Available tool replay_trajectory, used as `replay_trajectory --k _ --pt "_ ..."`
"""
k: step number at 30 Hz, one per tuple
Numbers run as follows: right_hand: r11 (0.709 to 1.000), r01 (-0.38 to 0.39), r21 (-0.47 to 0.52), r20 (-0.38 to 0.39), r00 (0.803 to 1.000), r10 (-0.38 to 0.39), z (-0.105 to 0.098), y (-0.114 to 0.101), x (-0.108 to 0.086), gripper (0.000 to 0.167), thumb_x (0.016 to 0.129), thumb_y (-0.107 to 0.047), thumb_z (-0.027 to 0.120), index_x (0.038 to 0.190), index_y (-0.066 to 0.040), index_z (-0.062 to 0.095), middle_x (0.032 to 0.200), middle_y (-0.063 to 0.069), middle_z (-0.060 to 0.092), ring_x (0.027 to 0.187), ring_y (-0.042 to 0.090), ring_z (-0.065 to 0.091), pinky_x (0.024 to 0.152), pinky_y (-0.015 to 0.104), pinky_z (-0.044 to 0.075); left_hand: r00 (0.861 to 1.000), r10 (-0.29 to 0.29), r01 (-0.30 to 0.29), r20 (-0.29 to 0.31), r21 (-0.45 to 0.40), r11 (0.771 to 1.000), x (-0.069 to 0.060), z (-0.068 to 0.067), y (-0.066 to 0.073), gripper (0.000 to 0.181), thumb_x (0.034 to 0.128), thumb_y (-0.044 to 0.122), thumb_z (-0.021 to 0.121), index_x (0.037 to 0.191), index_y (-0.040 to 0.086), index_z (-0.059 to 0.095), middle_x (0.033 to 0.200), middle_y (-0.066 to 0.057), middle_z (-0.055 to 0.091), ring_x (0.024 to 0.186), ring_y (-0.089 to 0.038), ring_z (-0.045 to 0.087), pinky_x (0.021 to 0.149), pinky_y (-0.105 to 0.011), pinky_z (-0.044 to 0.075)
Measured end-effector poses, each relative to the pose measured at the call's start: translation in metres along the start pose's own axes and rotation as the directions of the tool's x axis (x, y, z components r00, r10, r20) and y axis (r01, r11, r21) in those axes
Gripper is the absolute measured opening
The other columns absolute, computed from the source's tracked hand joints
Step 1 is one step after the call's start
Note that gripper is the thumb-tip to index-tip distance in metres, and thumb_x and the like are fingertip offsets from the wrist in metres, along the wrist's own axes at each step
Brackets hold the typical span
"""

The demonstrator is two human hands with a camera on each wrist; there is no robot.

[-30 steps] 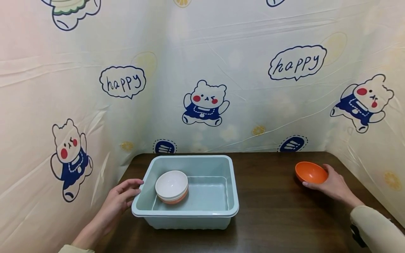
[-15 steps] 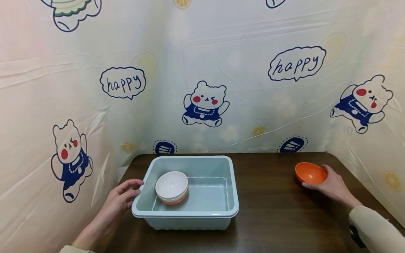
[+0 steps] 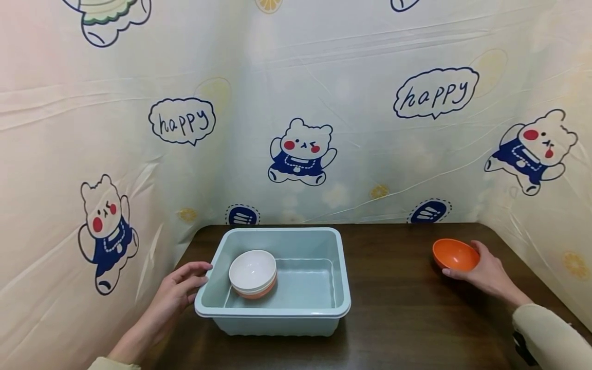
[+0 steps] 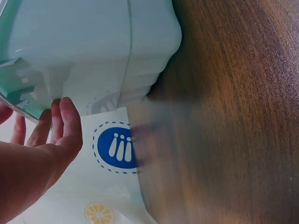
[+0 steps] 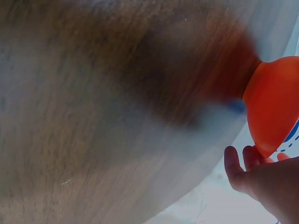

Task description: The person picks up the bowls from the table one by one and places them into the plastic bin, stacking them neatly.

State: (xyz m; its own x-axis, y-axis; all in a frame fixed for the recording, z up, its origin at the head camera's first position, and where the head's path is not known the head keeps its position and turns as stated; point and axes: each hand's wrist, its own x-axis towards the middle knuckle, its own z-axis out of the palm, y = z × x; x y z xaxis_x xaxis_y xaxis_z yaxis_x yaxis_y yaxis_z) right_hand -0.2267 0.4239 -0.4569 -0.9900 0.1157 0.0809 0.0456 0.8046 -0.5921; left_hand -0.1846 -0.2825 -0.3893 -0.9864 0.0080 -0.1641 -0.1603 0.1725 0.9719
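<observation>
A pale blue-green plastic basin (image 3: 296, 311) stands on the dark wooden table. Inside it, toward the left, sits a small stack of bowls: a white bowl (image 3: 252, 271) on top, with an orange bowl (image 3: 257, 294) showing underneath. My left hand (image 3: 178, 288) touches the basin's left rim with relaxed, slightly bent fingers; in the left wrist view its fingertips (image 4: 68, 109) lie by the rim and outer wall. Far right on the table, my right hand (image 3: 492, 272) holds an orange bowl (image 3: 455, 255) by its right side, thumb toward the near edge. The bowl is upright.
A brown wooden table (image 3: 393, 308) stretches between the basin and the right-hand bowl. Pale cloth (image 3: 361, 154) printed with bears and "happy" bubbles hangs behind and along both sides, close to the table's edges.
Both hands, the basin and the orange bowl keep their places. Only a slight shift of the whole head view shows.
</observation>
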Motion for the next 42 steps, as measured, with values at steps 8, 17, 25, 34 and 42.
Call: replay_trajectory --k 8,17,25,34,42 --pt "0.999 -0.035 0.035 -0.007 0.999 0.036 0.0 -0.001 0.0 0.126 0.086 -0.053 0.083 0.155 0.02 0.006 0.148 0.051 0.024 0.125 0.064 0.038 0.098 0.077 0.041 1.0 0.002 -0.002 0.002 -0.001 1.0 0.002 0.0 0.001 0.035 0.1067 0.02 0.061 0.139 0.006 0.058 0.135 -0.009 0.057 0.113 -0.022 0.059 0.092 -0.035 0.058" --pt "0.987 -0.105 0.12 -0.03 0.994 0.109 0.008 0.001 -0.004 0.132 0.084 -0.06 0.082 0.158 0.016 0.004 0.151 0.048 0.023 0.125 0.06 0.04 0.098 0.075 0.043 1.0 0.012 -0.012 0.011 -0.008 1.0 0.001 0.0 0.001 0.034 0.1066 0.017 0.059 0.138 0.005 0.058 0.132 -0.009 0.059 0.111 -0.02 0.061 0.091 -0.035 0.058" --pt "0.977 -0.13 0.166 -0.021 0.991 0.135 0.007 -0.009 -0.01 0.13 0.083 -0.06 0.083 0.159 0.012 0.005 0.152 0.045 0.021 0.124 0.059 0.039 0.099 0.074 0.043 1.0 0.002 -0.002 0.004 -0.003 1.0 0.001 0.0 0.0 0.035 0.107 0.016 0.059 0.14 0.004 0.057 0.133 -0.009 0.058 0.112 -0.021 0.06 0.091 -0.034 0.058" --pt "0.979 -0.05 0.196 -0.036 0.998 0.059 0.006 -0.025 -0.018 0.123 0.086 -0.051 0.084 0.161 0.01 0.008 0.154 0.043 0.024 0.131 0.058 0.038 0.102 0.074 0.041 1.0 0.003 -0.003 -0.001 -0.008 1.0 0.002 0.0 -0.001 0.036 0.1069 0.017 0.059 0.14 0.004 0.056 0.133 -0.008 0.058 0.112 -0.02 0.059 0.091 -0.034 0.058" --pt "0.98 0.003 0.197 -0.045 0.999 0.006 0.007 -0.038 -0.026 0.12 0.084 -0.044 0.089 0.161 0.009 0.014 0.152 0.039 0.032 0.129 0.055 0.042 0.095 0.046 0.055 1.0 0.007 -0.007 0.004 -0.01 1.0 0.002 -0.001 0.0 0.035 0.1069 0.017 0.059 0.14 0.004 0.057 0.132 -0.007 0.058 0.112 -0.019 0.059 0.091 -0.034 0.057"
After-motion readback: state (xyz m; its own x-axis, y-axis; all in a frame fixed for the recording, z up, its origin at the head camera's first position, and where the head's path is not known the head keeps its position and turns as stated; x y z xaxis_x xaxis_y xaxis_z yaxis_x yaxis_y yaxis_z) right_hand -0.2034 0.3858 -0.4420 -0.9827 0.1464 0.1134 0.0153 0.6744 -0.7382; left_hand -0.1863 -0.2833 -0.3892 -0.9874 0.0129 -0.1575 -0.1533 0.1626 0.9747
